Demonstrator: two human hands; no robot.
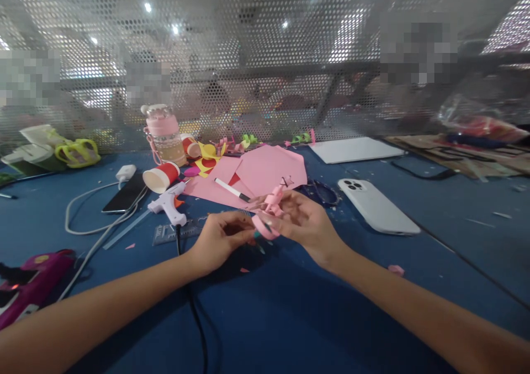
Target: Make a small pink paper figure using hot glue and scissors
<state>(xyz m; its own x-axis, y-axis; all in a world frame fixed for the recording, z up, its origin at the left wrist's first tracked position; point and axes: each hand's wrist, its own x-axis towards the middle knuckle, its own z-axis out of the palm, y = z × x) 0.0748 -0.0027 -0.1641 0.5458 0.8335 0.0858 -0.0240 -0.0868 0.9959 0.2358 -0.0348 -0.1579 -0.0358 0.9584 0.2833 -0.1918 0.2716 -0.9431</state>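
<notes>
A small pink paper figure [273, 200], made of curled strips with a round loop at its base, is held above the blue table in my right hand [308, 225]. The fingers and thumb of that hand are closed around it. My left hand [226, 238] is closed in a pinch, thumb and fingertips at the loop's left edge. A bit of teal shows by these fingertips, too small to name. Just behind the hands, a black-and-white marker [232, 189] lies on pink paper sheets [271, 167]. Left of them is a white glue gun [169, 204] with an orange trigger.
A white phone [379, 207] lies right, a black phone [126, 193] left beside a red paper cup [162, 176]. A pink-topped bottle [163, 133] stands behind. Cables cross the left side near a purple power strip [35, 285]. A perforated metal screen [256, 59] borders the back.
</notes>
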